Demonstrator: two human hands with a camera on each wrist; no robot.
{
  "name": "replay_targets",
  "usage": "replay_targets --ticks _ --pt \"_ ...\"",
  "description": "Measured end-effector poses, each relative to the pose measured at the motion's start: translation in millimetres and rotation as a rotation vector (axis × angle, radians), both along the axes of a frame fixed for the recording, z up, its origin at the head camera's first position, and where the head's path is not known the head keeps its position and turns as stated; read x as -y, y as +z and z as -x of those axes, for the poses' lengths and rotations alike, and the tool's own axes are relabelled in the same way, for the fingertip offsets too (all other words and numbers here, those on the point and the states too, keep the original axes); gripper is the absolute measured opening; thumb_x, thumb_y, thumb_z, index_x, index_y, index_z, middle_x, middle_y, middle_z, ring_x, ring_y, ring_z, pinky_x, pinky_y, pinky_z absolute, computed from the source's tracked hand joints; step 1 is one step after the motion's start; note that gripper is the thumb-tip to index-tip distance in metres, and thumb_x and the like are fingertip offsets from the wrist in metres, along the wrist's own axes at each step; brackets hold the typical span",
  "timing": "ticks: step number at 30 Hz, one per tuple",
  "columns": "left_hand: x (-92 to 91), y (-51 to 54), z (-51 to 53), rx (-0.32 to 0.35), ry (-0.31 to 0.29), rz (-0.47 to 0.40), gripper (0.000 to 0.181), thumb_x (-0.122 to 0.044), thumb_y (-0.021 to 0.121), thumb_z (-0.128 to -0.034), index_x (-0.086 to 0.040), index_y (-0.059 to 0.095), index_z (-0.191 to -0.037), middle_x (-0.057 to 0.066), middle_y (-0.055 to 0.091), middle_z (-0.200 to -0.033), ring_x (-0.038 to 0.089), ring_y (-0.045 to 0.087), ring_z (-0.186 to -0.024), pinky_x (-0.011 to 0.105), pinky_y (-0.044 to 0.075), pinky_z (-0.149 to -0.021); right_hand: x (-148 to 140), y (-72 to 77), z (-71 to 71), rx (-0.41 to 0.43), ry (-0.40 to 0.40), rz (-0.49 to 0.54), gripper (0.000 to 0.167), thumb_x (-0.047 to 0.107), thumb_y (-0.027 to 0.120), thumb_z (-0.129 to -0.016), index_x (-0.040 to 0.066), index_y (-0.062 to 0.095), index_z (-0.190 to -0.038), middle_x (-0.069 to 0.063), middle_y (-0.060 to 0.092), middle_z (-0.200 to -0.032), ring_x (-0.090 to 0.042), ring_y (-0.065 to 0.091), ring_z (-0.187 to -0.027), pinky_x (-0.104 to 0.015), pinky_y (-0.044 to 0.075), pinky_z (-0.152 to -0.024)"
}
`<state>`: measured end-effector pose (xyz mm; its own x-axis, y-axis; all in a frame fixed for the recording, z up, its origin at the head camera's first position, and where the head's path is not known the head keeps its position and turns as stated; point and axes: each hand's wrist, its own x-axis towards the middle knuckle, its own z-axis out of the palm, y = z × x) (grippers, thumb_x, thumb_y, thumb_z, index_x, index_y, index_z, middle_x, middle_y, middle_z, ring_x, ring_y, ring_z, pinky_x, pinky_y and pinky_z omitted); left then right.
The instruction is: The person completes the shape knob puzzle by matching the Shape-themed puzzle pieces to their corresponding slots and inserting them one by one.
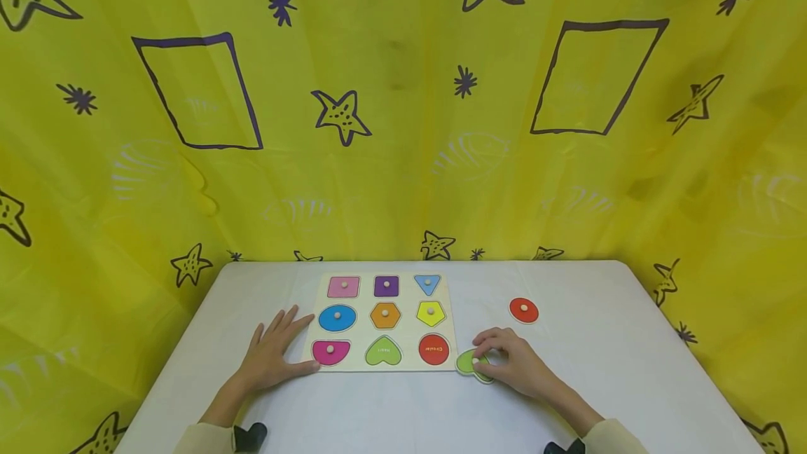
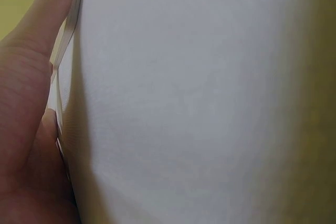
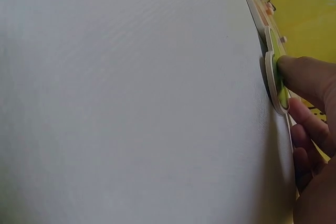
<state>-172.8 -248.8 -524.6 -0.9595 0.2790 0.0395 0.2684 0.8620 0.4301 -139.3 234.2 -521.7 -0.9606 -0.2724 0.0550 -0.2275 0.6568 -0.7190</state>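
Note:
A wooden shape puzzle board (image 1: 408, 331) lies on the table. My left hand (image 1: 267, 354) rests at its left edge, fingers spread and thumb at the lower-left corner; part of that hand (image 2: 26, 93) shows in the left wrist view. Beside the board's lower-right corner, my right hand (image 1: 517, 363) pinches a green heart puzzle piece (image 1: 464, 362) near its knob. The piece (image 3: 271, 80) looks raised on edge in the right wrist view. The heart recess (image 1: 383, 353) and the circle recess (image 1: 433, 351) hold no pieces. A red circle piece (image 1: 524, 312) lies beyond my right hand.
Several knobbed pieces sit in the board, among them a blue oval (image 1: 328, 319), an orange hexagon (image 1: 378, 319) and a magenta half-circle (image 1: 337, 356). The white table (image 1: 391, 412) is backed by a yellow curtain (image 1: 403, 181) with drawn stars.

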Motion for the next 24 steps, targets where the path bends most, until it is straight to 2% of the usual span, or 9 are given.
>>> replay_targets --ticks 10,18,24 --pt "0.3 -0.8 0.8 0.006 0.0 -0.002 0.098 -0.067 0.079 -0.0752 -0.02 0.047 -0.155 0.021 0.028 -0.166 0.049 0.016 -0.152 0.076 0.002 -0.116 2 4.2 7.9 -0.025 0.042 -0.017 0.012 0.024 0.082 -0.089 0.032 0.074 -0.092 0.013 0.067 -0.113 -0.019 0.059 -0.115 -0.046 0.052 -0.102" --pt "0.7 0.6 -0.1 0.008 -0.002 -0.002 0.098 -0.067 0.079 -0.0748 -0.021 0.047 -0.155 0.021 0.029 -0.166 0.049 0.017 -0.152 0.076 0.003 -0.116 16 14.1 16.9 -0.046 0.098 -0.004 0.009 0.024 0.081 -0.09 0.03 0.075 -0.095 0.009 0.068 -0.116 -0.022 0.06 -0.112 -0.035 0.054 -0.091" --pt "-0.1 2.2 -0.3 0.013 0.002 -0.001 0.098 -0.066 0.079 -0.0752 -0.02 0.047 -0.155 0.021 0.028 -0.166 0.049 0.016 -0.152 0.076 0.003 -0.116 31 19.0 23.9 -0.06 0.123 0.028 0.01 0.022 0.081 -0.09 0.029 0.075 -0.094 0.009 0.068 -0.116 -0.021 0.06 -0.111 -0.033 0.054 -0.087"
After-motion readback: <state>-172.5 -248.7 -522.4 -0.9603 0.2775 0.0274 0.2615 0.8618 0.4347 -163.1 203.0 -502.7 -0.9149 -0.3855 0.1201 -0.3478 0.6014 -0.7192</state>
